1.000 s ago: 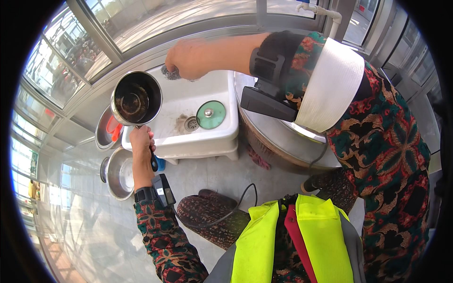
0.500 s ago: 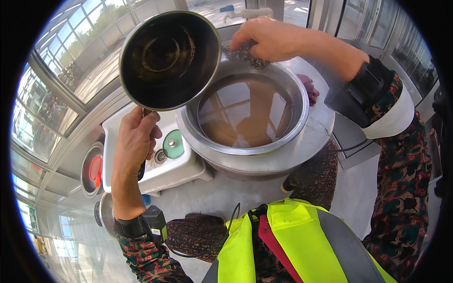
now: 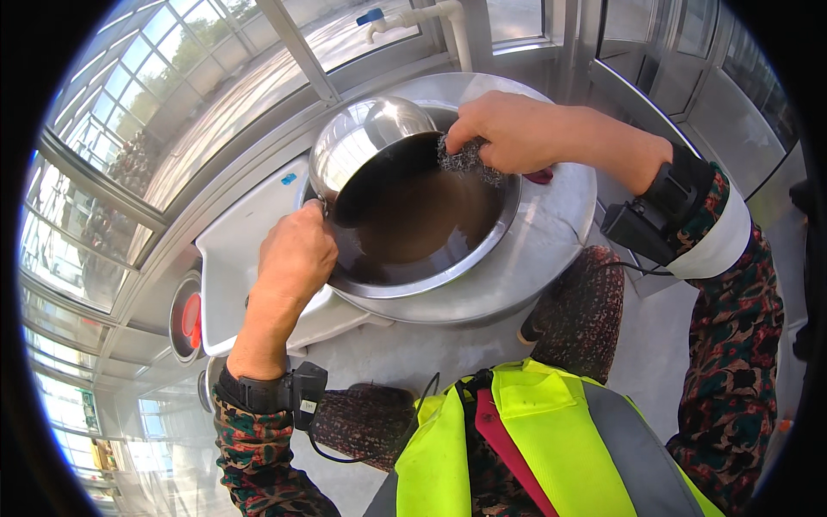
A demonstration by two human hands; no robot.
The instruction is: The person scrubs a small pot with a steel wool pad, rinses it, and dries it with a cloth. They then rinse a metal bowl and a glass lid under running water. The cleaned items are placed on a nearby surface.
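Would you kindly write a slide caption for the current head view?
Left hand holding a pot tilted over a basin of brown water, right hand gripping a scourer.

A tap (image 3: 412, 16) fronts windows (image 3: 340, 43); a bowl (image 3: 187, 283) holds, perhaps, a red ladle (image 3: 191, 316).

Centre of frame: a washbasin (image 3: 413, 289) standing on a round tabletop (image 3: 560, 215), with water (image 3: 422, 220) in it; a saucepan (image 3: 366, 142), tilted over the basin's upper left part, its handle end in the left hand (image 3: 297, 250), left of centre; at the pan's right edge, a steel-wool scourer (image 3: 465, 161) in the right hand (image 3: 510, 133), contact with the pan unclear; a cloth (image 3: 540, 176) just right of the basin. Left: a sink (image 3: 237, 267) beside the tabletop, then a bowl (image 3: 178, 320) farther left. Upper centre: a tap (image 3: 394, 21) beyond the tabletop
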